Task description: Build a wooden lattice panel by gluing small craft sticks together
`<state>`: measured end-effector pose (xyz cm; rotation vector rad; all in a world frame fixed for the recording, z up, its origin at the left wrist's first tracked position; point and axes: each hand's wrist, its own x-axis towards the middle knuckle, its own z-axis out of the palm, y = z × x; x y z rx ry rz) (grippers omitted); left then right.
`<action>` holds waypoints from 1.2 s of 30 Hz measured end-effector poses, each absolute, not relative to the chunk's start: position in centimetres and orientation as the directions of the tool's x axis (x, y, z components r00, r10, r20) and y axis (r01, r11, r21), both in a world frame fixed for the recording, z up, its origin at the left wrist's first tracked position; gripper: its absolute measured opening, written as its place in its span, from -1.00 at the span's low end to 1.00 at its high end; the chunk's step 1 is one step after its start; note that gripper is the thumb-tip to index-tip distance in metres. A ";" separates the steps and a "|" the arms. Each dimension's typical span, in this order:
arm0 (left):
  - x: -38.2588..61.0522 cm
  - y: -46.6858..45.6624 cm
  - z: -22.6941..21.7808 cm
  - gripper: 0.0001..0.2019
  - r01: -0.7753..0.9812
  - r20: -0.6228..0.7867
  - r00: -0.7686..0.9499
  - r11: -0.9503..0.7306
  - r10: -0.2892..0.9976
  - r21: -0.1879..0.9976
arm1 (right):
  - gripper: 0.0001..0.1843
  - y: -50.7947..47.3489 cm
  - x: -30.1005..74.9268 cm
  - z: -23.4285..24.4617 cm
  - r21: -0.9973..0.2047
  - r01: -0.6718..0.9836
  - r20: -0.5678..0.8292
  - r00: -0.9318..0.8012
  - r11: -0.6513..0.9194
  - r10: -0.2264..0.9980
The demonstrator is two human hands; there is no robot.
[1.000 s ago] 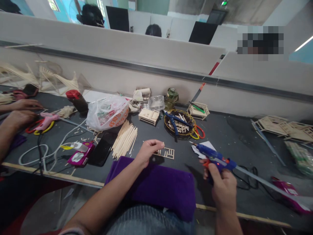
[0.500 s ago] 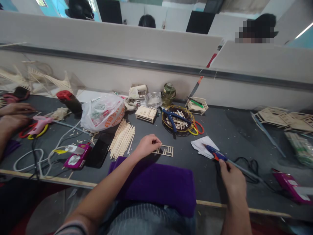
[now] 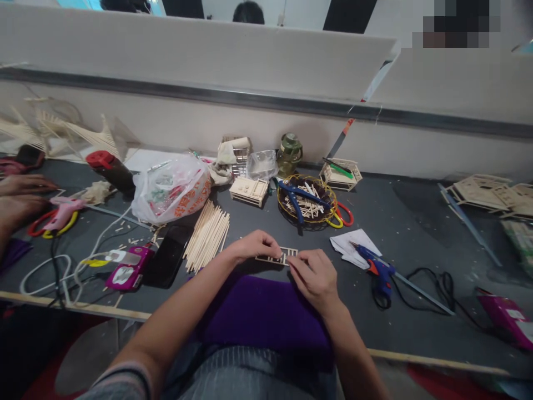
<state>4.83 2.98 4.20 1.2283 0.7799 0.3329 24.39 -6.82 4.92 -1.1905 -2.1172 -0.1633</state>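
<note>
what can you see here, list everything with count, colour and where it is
stick frame: one, pale, between both hands
cloth: one, purple, nearest the person
blue glue gun: one, blue, right
paper: one piece, white, at its tip
loose sticks: many, pale, left of frame
phone: one, black, beside sticks
boxes: two, magenta, left and far right
plastic bag: one, white, behind phone
red-lidded bottle: one, dark, left of bag
green bottle: one, green, near partition
basket: one, yellow-rimmed, beyond frame
pliers: one, blue, on basket
stick models: several, pale, along the back
pink glue gun: one, pink, far left
co-worker's hands: two, far left
left hand: one, bare, at frame
right hand: one, bare, at frame's right end
</note>
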 end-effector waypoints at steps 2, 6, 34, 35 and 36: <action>4.7 2.9 4.3 -0.71 0.133 -0.365 0.711 0.396 0.601 0.909 | -0.77 -6.3 24.4 4.8 -0.147 0.779 0.637 -0.396 0.609 0.661; 4.7 2.8 4.4 -0.72 0.081 -0.391 0.724 0.493 0.568 0.866 | -0.68 -5.8 24.6 4.2 -0.062 0.745 0.665 -0.466 0.665 0.584; 4.9 1.7 5.3 -0.70 0.039 -0.411 0.755 0.590 0.511 0.806 | -0.76 -5.5 25.7 8.0 0.245 0.539 0.543 -0.765 0.806 0.346; 4.9 1.7 5.3 -0.69 0.042 -0.410 0.763 0.595 0.500 0.803 | -0.76 -5.5 25.8 8.2 0.247 0.528 0.532 -0.775 0.813 0.342; 4.9 1.7 5.3 -0.68 0.047 -0.411 0.769 0.598 0.490 0.800 | -0.76 -5.4 25.8 8.4 0.245 0.517 0.520 -0.784 0.820 0.338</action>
